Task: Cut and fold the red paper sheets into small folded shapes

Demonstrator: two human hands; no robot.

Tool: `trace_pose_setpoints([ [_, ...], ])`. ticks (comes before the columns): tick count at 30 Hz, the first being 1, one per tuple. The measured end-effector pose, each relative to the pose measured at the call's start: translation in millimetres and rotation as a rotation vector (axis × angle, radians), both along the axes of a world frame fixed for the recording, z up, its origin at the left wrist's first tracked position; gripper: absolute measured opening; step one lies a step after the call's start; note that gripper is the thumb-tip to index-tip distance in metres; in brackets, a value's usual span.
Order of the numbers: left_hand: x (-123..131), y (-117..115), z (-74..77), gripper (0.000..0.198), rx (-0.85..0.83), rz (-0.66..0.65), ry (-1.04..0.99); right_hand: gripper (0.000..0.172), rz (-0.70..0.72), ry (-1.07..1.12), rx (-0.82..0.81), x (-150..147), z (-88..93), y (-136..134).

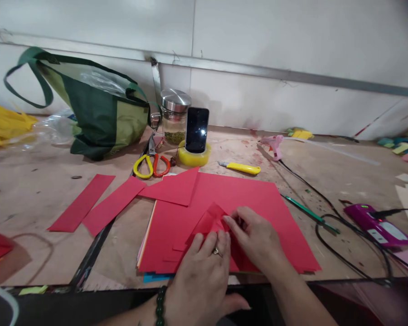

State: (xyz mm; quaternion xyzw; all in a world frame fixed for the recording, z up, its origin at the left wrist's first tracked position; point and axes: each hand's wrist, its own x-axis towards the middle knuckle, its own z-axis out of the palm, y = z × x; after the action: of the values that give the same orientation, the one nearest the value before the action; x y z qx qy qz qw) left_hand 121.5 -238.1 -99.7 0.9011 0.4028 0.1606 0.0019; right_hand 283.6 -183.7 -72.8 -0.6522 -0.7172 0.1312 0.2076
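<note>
A folded piece of red paper lies on a stack of red sheets at the table's front edge. My left hand, with a ring and a dark beaded bracelet, presses it with fingers stretched flat and thumb apart. My right hand closes thumb and forefinger on the folded paper's right edge; its other fingers are curled and partly hidden. A red triangular piece overlaps the stack's upper left corner. To the left are two red paper strips.
Scissors, a tape roll propping a phone, a glass jar and a yellow cutter stand or lie behind the stack. A green bag is at back left. Right are a glue gun, cords and a purple power strip.
</note>
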Motion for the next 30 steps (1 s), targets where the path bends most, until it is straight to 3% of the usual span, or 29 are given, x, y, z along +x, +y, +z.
trace_pose_setpoints([
  [9, -9, -8, -0.6, 0.092, -0.028, 0.010, 0.095, 0.023, -0.030, -0.028, -0.017, 1, -4.2, 0],
  [16, -33, -19, -2.5, 0.063, 0.225, 0.011, 0.016, 0.023, -0.035, -0.029, -0.037, -1, -2.0, 1],
  [23, -31, -17, -2.8, 0.048, 0.298, 0.017, -0.097, 0.017, -0.067, -0.032, -0.075, 1, -3.8, 3],
  [26, -28, -14, -2.4, 0.047, 0.291, 0.052, -0.137, 0.034, -0.057, 0.005, -0.100, 5, 0.8, 2],
  [30, -27, -10, -0.4, 0.043, 0.290, 0.047, -0.152, 0.079, 0.056, -0.083, -0.093, 6, 17.0, -7],
])
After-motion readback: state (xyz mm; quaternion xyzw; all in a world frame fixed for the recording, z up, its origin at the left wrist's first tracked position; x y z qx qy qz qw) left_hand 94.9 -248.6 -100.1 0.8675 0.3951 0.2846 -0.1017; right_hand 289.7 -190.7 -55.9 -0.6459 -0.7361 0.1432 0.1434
